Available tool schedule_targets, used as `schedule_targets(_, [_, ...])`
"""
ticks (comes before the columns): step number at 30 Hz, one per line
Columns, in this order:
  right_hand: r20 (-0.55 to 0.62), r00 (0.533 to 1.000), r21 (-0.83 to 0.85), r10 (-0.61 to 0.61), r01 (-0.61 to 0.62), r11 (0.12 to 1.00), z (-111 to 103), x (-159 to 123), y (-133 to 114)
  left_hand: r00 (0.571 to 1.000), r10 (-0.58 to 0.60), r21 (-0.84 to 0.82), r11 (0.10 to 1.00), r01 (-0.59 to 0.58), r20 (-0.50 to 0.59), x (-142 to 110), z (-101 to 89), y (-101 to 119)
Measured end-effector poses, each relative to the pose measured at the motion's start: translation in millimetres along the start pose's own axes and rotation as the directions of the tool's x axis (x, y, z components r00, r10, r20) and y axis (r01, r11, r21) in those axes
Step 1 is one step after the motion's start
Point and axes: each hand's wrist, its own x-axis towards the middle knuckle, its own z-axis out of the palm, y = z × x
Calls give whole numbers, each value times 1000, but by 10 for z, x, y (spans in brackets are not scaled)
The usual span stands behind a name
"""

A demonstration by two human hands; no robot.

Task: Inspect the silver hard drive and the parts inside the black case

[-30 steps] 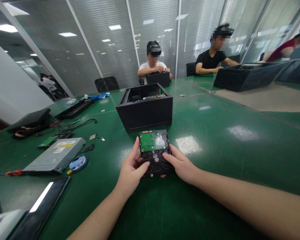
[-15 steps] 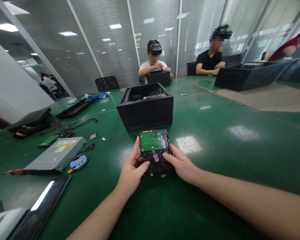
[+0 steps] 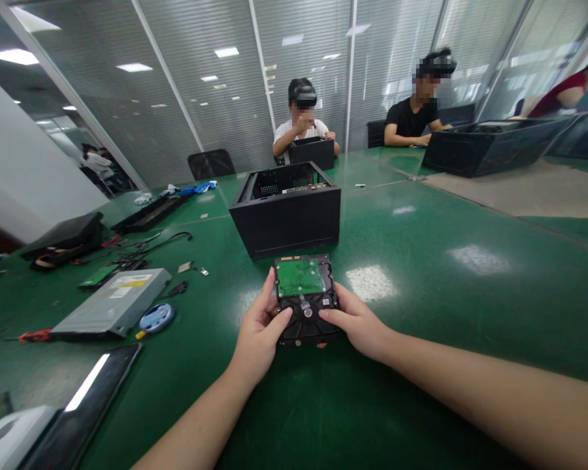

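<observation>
A hard drive (image 3: 306, 326) with a green circuit board facing up is held between my two hands, in front of the black computer case (image 3: 285, 225). My left hand (image 3: 261, 321) is closed on the drive's left edge, its thumb lying on the black lower part. On the opposite edge my right hand (image 3: 359, 321) grips the drive, thumb on top and fingers mostly hidden underneath. The case is open at the top, and a little of its inside shows.
To the left lie a silver optical drive (image 3: 110, 303), a screwdriver (image 3: 34, 336), a blue round object (image 3: 157, 318), cables and a dark flat panel (image 3: 88, 398). Across the green table (image 3: 421, 261) sit co-workers, with another case (image 3: 480, 153) at the right.
My right thumb has shifted slightly on the drive, uncovering a small white label. The co-worker opposite has raised a hand toward the face. The drive stays between my hands.
</observation>
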Motion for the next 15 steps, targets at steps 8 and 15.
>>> schedule_targets(8, [19, 1000, 2, 0, 0, 1000, 1, -1, -3, 999, -29, -24, 999, 28, -20, 17, -6, -12])
schedule_targets(15, [24, 999, -54, -31, 32, 998, -2, -14, 5, 997, -51, -54, 997, 48, -56, 12, 1, -7])
